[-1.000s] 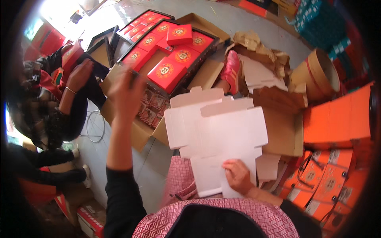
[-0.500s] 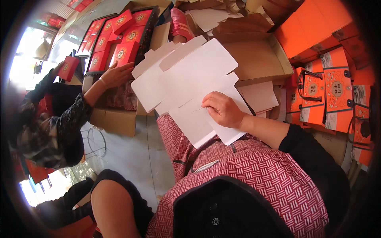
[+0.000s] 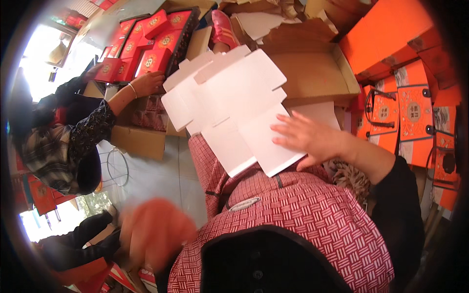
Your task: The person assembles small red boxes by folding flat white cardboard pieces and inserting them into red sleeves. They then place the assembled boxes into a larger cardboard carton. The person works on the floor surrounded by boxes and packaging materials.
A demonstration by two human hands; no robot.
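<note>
A flat, unfolded white cardboard box blank (image 3: 244, 93) lies across my lap, with its slots and flaps showing. My right hand (image 3: 310, 138) is open, palm down and fingers spread, at the blank's right edge. Whether the fingertips press on the card or hover just above it I cannot tell. My left hand (image 3: 159, 234) is at the lower left, away from the blank. Motion blurs it too much to show its fingers or anything in them.
At the left, a co-worker's hands (image 3: 146, 84) touch red boxes (image 3: 154, 62) in a dark tray. An open brown carton (image 3: 315, 73) stands beyond the blank. Orange gift boxes with handles (image 3: 413, 110) are stacked at the right. A wire ring (image 3: 117, 168) lies on the floor.
My right hand has opened from closed fingers on the blank and moved right. My left hand has come into view. The blank has shifted slightly. The co-worker's red box has moved to the tray.
</note>
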